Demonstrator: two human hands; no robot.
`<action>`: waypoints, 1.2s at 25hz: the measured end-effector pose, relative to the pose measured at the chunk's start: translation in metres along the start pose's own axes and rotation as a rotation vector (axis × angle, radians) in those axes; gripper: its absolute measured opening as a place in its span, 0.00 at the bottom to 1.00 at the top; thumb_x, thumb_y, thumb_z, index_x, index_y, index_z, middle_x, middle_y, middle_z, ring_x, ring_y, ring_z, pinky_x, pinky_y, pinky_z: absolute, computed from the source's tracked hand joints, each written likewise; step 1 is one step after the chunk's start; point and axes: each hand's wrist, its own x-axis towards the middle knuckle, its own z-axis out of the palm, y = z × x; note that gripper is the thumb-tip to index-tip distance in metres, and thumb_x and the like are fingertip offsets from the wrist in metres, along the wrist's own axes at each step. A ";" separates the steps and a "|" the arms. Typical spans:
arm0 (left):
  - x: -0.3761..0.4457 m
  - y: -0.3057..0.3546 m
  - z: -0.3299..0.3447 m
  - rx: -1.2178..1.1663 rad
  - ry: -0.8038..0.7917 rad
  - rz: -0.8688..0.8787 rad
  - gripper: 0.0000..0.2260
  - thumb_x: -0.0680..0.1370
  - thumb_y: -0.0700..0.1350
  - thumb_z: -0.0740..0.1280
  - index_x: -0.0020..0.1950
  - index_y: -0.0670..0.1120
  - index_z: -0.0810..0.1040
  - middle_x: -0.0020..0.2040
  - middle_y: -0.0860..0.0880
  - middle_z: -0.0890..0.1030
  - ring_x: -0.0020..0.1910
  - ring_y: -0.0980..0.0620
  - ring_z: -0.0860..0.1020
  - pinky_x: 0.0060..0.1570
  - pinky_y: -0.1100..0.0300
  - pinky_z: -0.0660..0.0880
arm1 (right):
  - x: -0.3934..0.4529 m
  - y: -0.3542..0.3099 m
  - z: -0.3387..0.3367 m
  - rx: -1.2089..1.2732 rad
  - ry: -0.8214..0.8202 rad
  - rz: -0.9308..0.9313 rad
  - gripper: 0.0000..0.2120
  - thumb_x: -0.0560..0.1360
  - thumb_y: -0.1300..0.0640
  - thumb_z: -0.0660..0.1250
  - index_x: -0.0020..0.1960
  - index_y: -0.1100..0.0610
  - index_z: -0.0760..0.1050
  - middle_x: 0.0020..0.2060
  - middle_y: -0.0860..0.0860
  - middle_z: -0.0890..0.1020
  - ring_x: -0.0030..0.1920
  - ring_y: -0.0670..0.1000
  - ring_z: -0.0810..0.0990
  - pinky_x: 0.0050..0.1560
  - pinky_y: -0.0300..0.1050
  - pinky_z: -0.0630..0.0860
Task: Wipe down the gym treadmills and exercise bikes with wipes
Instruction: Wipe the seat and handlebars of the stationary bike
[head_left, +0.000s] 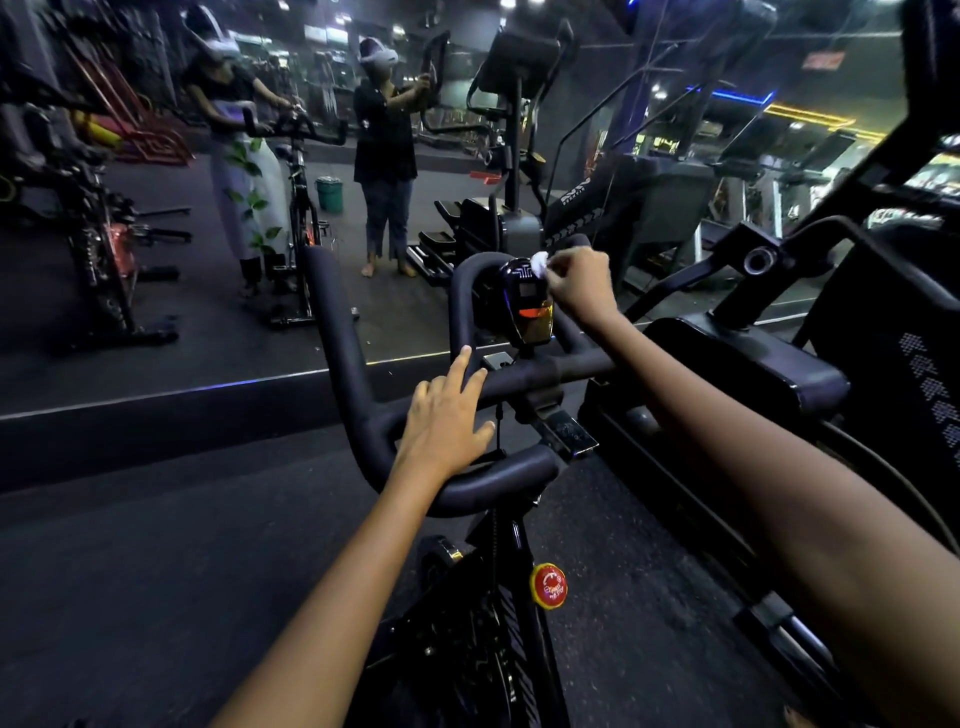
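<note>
A black exercise bike stands right in front of me, its curved handlebar (340, 332) sweeping up on the left. My left hand (447, 415) rests on the handlebar's cross bar with fingers spread and straight. A small glossy console (524, 301) with an orange panel sits at the handlebar's centre. My right hand (579, 283) pinches a small white wipe (540, 263) against the top right of that console. A red knob (548, 584) sits on the bike frame below.
A wall mirror (234, 322) ahead reflects two people and other bikes. A black machine (753, 364) with a padded part stands close on my right. Dark rubber floor (156, 571) lies to the left of the bike.
</note>
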 end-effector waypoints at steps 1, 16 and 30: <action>0.000 0.000 0.000 -0.004 -0.006 -0.003 0.31 0.78 0.55 0.62 0.77 0.47 0.54 0.78 0.48 0.45 0.66 0.46 0.67 0.66 0.53 0.60 | -0.006 0.005 0.001 0.020 0.010 0.054 0.12 0.74 0.58 0.66 0.38 0.66 0.81 0.36 0.65 0.81 0.38 0.60 0.78 0.40 0.50 0.71; -0.031 -0.039 -0.041 -0.228 0.114 -0.131 0.26 0.75 0.50 0.68 0.71 0.43 0.66 0.68 0.45 0.71 0.68 0.46 0.66 0.70 0.55 0.57 | -0.074 -0.071 0.023 0.301 -0.232 -0.090 0.05 0.71 0.62 0.71 0.44 0.63 0.83 0.40 0.59 0.85 0.42 0.51 0.82 0.46 0.44 0.75; -0.159 -0.111 -0.125 -0.105 0.154 -0.830 0.27 0.77 0.50 0.66 0.73 0.44 0.62 0.72 0.46 0.66 0.70 0.47 0.66 0.68 0.53 0.62 | -0.121 -0.227 0.082 0.384 -0.678 -0.455 0.07 0.69 0.61 0.68 0.36 0.62 0.82 0.35 0.60 0.83 0.37 0.50 0.79 0.36 0.41 0.72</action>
